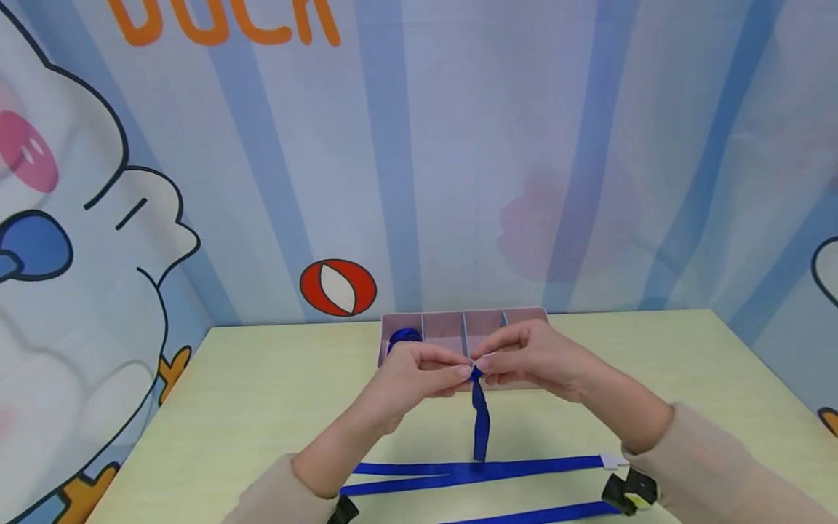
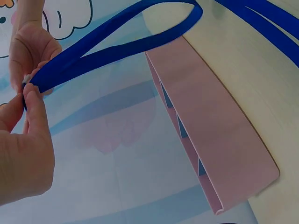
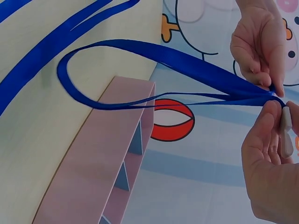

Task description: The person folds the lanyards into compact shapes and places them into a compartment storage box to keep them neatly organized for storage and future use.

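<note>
A blue lanyard hangs as a loop from the fingertips of both hands, held above the table before the pink box. My left hand pinches it near its top end, thumb against fingers. My right hand pinches the same end, its fingertips right beside the left ones. At the right hand's fingers a white plastic piece shows on the lanyard's end in the right wrist view. The loop hangs away from both hands in the left wrist view.
A pink divided box stands at the table's back edge, with a rolled blue strap in its left compartment. More blue straps lie across the front of the table, one with a white end piece. A printed curtain hangs behind.
</note>
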Demonstrator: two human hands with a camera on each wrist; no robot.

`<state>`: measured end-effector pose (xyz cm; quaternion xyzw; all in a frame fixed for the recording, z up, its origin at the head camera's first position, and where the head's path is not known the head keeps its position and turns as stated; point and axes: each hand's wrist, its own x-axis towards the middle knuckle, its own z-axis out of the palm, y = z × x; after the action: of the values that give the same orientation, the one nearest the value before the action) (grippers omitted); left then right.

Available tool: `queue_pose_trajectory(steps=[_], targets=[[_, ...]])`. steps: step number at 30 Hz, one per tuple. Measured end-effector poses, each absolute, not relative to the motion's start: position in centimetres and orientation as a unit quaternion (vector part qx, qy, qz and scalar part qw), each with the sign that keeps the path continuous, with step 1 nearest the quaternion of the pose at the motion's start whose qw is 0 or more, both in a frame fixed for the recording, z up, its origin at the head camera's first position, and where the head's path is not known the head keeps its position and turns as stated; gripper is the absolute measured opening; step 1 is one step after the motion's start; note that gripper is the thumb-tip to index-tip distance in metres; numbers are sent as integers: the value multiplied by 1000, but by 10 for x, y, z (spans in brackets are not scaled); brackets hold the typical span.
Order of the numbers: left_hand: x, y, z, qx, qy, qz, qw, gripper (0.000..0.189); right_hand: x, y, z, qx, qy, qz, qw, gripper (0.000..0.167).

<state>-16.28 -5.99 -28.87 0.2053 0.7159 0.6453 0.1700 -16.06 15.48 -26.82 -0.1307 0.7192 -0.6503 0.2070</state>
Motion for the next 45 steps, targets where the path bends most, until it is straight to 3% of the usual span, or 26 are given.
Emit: queue_pose_trajectory(steps=[8,16,30,34,38,41,45], targets=[[-164,-57,-289,208,708,655,165,23,-163,152,-266,-131,712,-658,208,25],[-167,-55,-290,204,710,653,167,24,-162,149,-262,-151,749,-622,174,31],[-163,-52,-297,154,712,666,163,29,-166,148,-268,-162,710,-653,209,32],[-163,-51,-298,135,715,668,155,27,-166,150,-276,-183,732,-631,183,31],[-164,-53,-298,135,707,679,147,25,-165,153,-288,-200,783,-576,122,31],[-164,-55,-297,136,702,684,141,25,-165,156,-301,-227,824,-511,88,45],[-166,-59,-293,128,699,690,134,28,-164,157,-320,-246,851,-456,84,69]])
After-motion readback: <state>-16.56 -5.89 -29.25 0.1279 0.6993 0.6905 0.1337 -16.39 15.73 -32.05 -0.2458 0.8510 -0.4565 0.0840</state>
